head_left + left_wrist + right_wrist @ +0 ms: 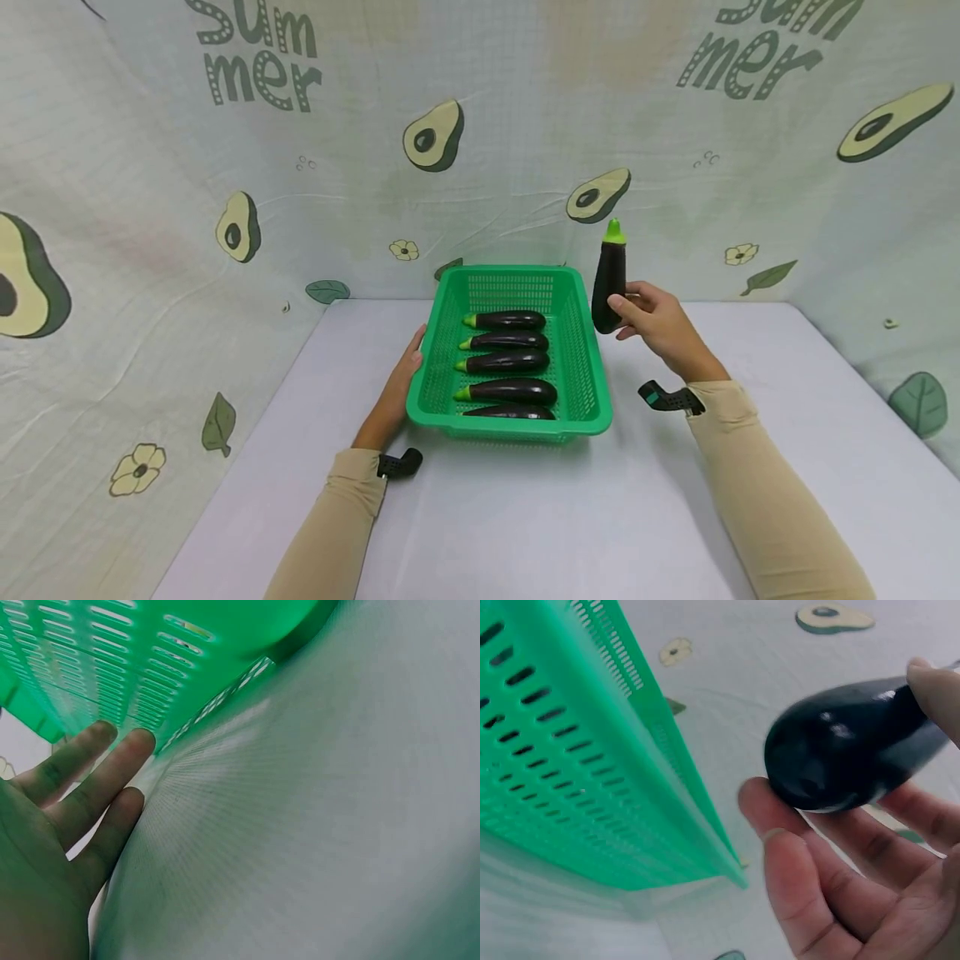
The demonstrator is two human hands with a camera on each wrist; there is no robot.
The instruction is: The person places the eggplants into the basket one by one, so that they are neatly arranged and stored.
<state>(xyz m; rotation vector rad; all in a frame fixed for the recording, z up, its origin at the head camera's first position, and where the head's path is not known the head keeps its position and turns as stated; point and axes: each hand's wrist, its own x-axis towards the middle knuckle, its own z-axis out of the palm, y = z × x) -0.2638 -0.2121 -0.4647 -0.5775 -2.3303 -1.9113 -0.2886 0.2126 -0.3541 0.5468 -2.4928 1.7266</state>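
A green plastic basket (510, 425) stands on the table with several dark eggplants (513, 362) lying across it in a column, their green stem ends to the left. My left hand (392, 398) is at the basket's left side. In the left wrist view its fingers are extended, with the fingertips against or very near the slotted wall (112, 667). Just right of the basket, my right hand (663, 329) holds another eggplant (609, 283) above the table, nearly upright with its green stem up. The right wrist view shows thumb and fingers around this eggplant's (840, 750) dark body.
A white-covered table (487, 525) bears the basket. Behind and beside it hangs a pale cloth (510, 100) printed with avocados, leaves, flowers and lettering. The basket's right rim (596, 354) is close to the held eggplant.
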